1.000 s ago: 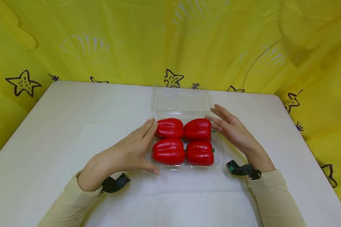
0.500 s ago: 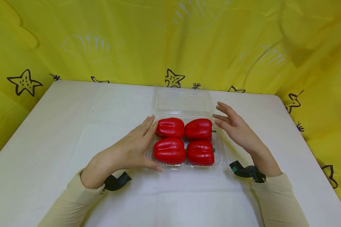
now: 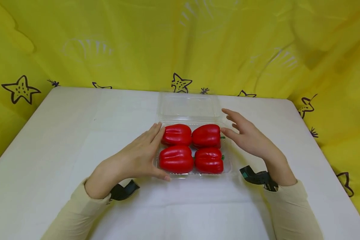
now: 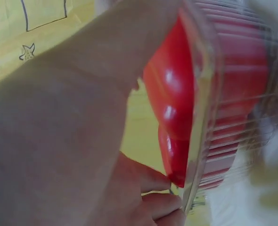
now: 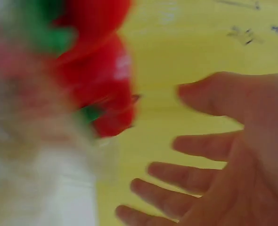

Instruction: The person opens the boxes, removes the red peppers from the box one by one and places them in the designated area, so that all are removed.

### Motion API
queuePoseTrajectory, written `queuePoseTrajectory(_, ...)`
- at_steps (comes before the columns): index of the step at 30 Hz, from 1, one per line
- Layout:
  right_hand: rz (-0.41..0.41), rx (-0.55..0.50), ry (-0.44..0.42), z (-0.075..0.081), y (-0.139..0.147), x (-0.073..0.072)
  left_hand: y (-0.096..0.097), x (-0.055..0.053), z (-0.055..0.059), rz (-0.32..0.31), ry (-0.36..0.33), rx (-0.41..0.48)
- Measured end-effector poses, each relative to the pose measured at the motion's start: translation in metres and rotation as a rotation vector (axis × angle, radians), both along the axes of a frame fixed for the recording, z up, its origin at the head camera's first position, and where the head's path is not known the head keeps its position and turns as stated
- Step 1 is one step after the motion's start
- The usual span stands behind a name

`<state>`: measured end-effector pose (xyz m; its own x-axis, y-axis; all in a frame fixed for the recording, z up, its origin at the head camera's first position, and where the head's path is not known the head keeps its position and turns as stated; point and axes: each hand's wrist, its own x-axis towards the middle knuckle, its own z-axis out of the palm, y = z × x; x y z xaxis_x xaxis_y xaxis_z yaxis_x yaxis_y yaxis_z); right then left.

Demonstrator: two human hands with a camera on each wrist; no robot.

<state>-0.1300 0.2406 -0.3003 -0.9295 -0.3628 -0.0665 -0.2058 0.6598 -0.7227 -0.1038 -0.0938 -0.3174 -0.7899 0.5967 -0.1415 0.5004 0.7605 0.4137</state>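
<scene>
Several red bell peppers lie in two rows in a clear plastic clamshell box, whose lid is folded back behind it. My left hand rests along the box's left side with fingers extended and thumb at the front corner. In the left wrist view, the fingertips touch the box rim. My right hand is in the air by the box's right side, fingers straight and spread. The right wrist view, partly blurred, shows a gap between that hand and the peppers.
The box stands on a white-covered table. A yellow curtain with sea-creature drawings hangs behind the table and at both sides. Black bands with a camera mount sit at both wrists.
My right hand has drawn a little away from the box's right edge, then swung slightly back left. My left hand stays at the left side, and the view shifts slightly.
</scene>
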Motion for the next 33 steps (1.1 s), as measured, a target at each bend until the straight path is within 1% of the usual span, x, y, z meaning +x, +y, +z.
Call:
queuePoseTrajectory(3,0.039,0.124,0.094,0.010,-0.007,0.009,0.000,0.000,-0.001,0.011,0.005,0.006)
queuePoseTrajectory(5,0.069,0.172,0.129,0.013,-0.013,0.015,0.000,0.001,-0.002,0.022,0.010,0.002)
queuePoseTrajectory(8,0.128,0.220,0.160,0.014,-0.023,0.020,0.000,0.002,-0.002,0.042,0.016,-0.016)
queuePoseTrajectory(10,0.158,0.246,0.170,0.012,-0.029,0.021,-0.001,0.002,-0.002,0.049,0.023,-0.020)
queuePoseTrajectory(12,0.183,0.271,0.203,0.007,-0.033,0.020,0.000,0.002,-0.003,0.051,0.030,-0.023)
queuePoseTrajectory(17,0.201,0.316,0.253,-0.005,-0.035,0.015,0.002,0.001,-0.003,0.055,0.028,-0.033)
queuePoseTrajectory(22,0.209,0.283,0.235,-0.009,-0.034,0.009,0.002,0.002,-0.003,0.066,0.021,-0.050)
queuePoseTrajectory(26,0.198,0.264,0.213,-0.009,-0.034,0.006,0.002,0.003,-0.002,0.064,0.028,-0.057)
queuePoseTrajectory(30,0.175,0.269,0.217,-0.007,-0.036,0.005,0.003,0.003,-0.002,0.063,0.033,-0.060)
queuePoseTrajectory(33,0.142,0.286,0.201,-0.006,-0.037,0.005,0.002,0.004,-0.002,0.066,0.026,-0.061)
